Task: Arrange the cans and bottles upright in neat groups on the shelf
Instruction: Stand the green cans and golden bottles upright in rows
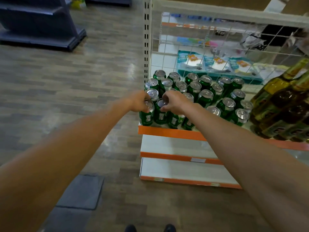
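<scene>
The person reaches both arms out to the front left corner of the shelf (167, 132). The left hand (138, 101) curls round the top of the corner can (146, 115), so its grip is clamped on that can. The right hand (175, 102) pinches the rim of the second can (160, 115), just beside the first one, so its grip is clamped too. Both cans stand upright at the front edge of the shelf. They are very close, but I cannot tell if they touch.

Many more green cans (205, 94) stand behind these 2 and to their right. Every can I can see is upright, with its silver top facing up. On the left the cans sit close together in rows. On the right the group is loose, with gaps and crooked lines. The bottles (280, 104) stand upright in a tight bunch at the right end of the shelf, near the cans but apart from them. A wire wall (217, 39) stands behind the cans, and blue packs (215, 64) lie on the far side of it.

I think the task is more than half done. Nothing I can see lies on its side. What is left looks like tidying. The 2 held cans need to sit straight in the front row. Then the loose cans on the right need a push into neat rows.
</scene>
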